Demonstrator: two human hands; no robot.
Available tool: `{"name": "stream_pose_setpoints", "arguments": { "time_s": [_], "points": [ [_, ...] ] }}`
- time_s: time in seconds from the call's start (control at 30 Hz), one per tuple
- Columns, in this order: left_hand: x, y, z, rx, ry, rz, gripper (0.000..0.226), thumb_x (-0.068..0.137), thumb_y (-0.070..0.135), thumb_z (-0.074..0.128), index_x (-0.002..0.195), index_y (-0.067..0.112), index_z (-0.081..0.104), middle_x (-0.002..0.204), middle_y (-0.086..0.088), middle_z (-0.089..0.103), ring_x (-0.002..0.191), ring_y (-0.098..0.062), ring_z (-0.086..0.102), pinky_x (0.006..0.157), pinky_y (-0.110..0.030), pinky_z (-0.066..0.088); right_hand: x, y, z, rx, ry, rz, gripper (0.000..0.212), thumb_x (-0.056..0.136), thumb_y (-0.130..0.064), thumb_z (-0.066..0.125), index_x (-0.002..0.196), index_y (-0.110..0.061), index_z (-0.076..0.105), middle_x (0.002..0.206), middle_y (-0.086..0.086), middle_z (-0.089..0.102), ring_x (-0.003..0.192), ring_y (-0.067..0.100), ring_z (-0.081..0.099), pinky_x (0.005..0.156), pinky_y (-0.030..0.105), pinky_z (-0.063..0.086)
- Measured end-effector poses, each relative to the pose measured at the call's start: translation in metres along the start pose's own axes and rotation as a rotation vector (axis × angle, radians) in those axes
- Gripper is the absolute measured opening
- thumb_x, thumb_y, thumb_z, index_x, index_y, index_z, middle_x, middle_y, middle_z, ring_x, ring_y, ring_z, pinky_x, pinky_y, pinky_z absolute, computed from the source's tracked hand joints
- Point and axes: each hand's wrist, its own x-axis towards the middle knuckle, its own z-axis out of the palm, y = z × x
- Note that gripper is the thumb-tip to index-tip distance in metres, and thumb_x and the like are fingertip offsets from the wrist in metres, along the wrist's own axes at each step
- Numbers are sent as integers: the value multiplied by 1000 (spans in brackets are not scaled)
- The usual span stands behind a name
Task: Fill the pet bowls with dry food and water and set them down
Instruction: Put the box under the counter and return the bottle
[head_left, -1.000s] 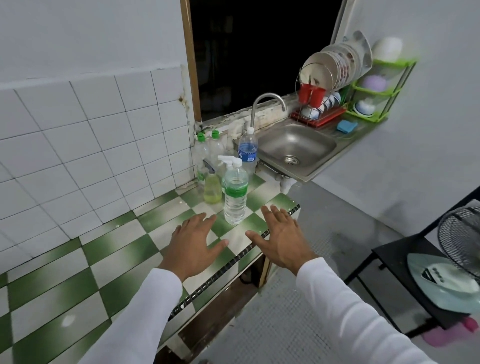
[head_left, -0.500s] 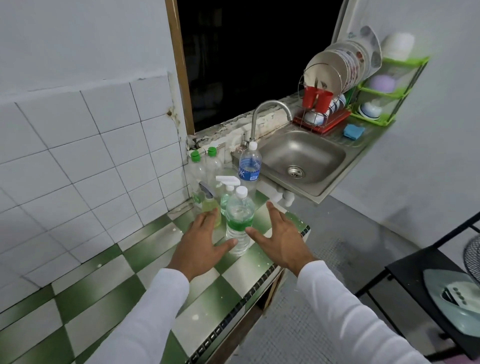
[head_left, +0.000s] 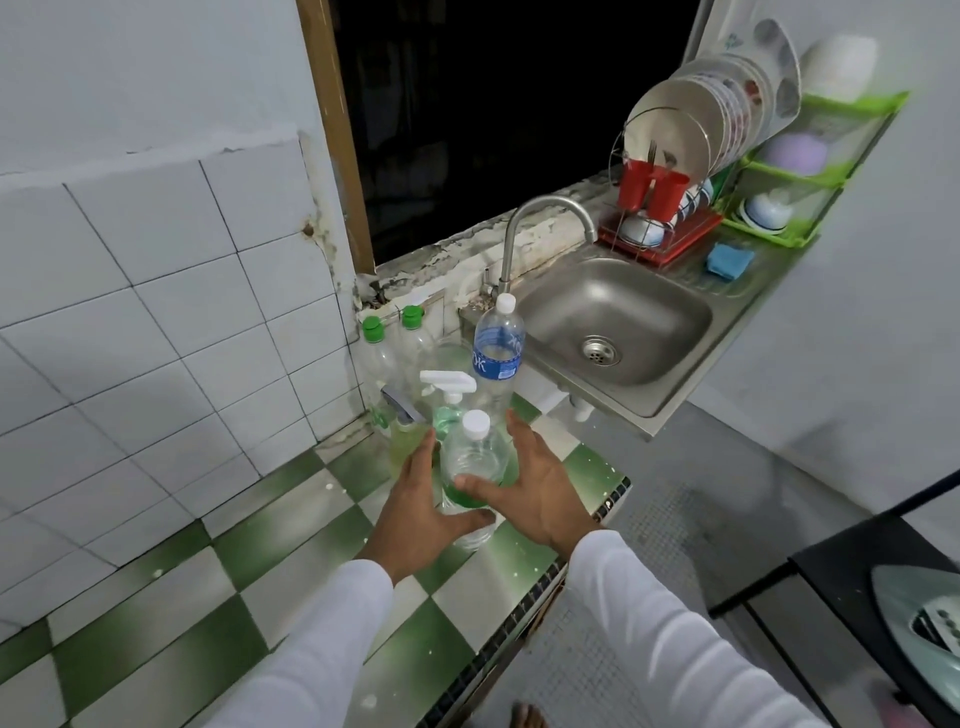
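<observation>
- Your left hand (head_left: 415, 506) and right hand (head_left: 535, 493) flank the clear water bottle (head_left: 474, 470), the one with a white cap and a green label band, standing upright on the green-and-white checked worktop (head_left: 291, 540) near its right edge.
- Your left hand lies against the bottle's left side, its thumb crossing the front low down; the fingers reach along the far side, so you partly wrap it.
- Your right hand sits at the bottle's right side, the thumb laid across the green band and the fingers stretched straight past it — touching rather than curled round it.
- Just behind the bottle stand a spray bottle (head_left: 447, 395) with a white trigger head, a taller bottle with a blue label (head_left: 497, 353) and two clear bottles with green caps (head_left: 371, 332), all crowded into the corner by the white wall tiles.
- To the right of that cluster lies a steel sink (head_left: 613, 317) with a curved tap (head_left: 545, 208) over its back rim.
- Beyond the sink you see a dish rack (head_left: 670, 171) holding plates and two red cups, a blue sponge (head_left: 730, 259) on the drainer, and a green shelf unit (head_left: 810, 156) with bowls — whether any is a pet bowl you cannot tell.
- Both your sleeves are white.
</observation>
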Motion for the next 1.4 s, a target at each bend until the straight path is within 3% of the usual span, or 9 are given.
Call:
{"name": "stream_pose_setpoints", "arguments": {
  "time_s": [0.1,0.23,0.33,0.47,0.93,1.13,1.3,1.4],
  "points": [
    [13,-7,13,-108,18,-30,128,52,66,95,156,48,22,150,16,50,136,-11,52,111,-48,49,15,4,2,72,-40,-2,123,63,-71,81,160,-36,14,163,-7,29,147,14,33,117,30,30],
    [23,-9,27,-162,56,-40,108,52,44,99,143,46,39,129,18,64,116,-4,64,97,-30,57,30,5,4,129,-52,-22,123,58,-65,88,158,-37,22,157,-14,37,141,8,39,112,23,30],
    [29,-9,34,-185,95,-63,96,57,23,100,130,47,43,118,19,68,106,3,66,83,-16,56,40,7,8,150,-58,-35,115,55,-65,89,151,-39,33,149,-17,47,134,8,47,115,31,38],
    [34,-9,36,-206,101,-84,89,61,12,98,124,46,45,112,17,70,99,9,66,73,-9,52,48,10,12,166,-60,-43,100,51,-66,89,137,-42,44,132,-19,58,121,8,55,108,36,47],
    [43,-17,37,-192,61,-124,87,57,27,96,121,55,43,113,19,70,100,0,68,78,-14,54,54,19,26,205,1,-50,83,57,-52,93,126,-43,48,121,-22,62,111,0,59,94,18,49],
    [46,-22,37,-186,78,-138,85,58,22,97,122,46,47,107,17,73,96,-2,70,78,-19,57,54,14,28,200,34,-60,79,58,-50,92,125,-37,51,117,-18,65,106,-1,61,86,9,47],
    [41,-24,34,-169,77,-125,86,57,31,95,125,47,45,108,17,72,99,-5,70,83,-28,60,47,11,32,185,45,-57,78,59,-52,90,125,-39,51,117,-18,64,106,1,61,86,11,47],
    [31,-21,28,-177,66,-100,83,61,31,95,125,49,44,110,17,70,102,-6,68,83,-25,58,38,5,35,181,51,-64,79,60,-53,90,127,-37,50,119,-15,64,107,7,61,88,16,48]
  ]
}}
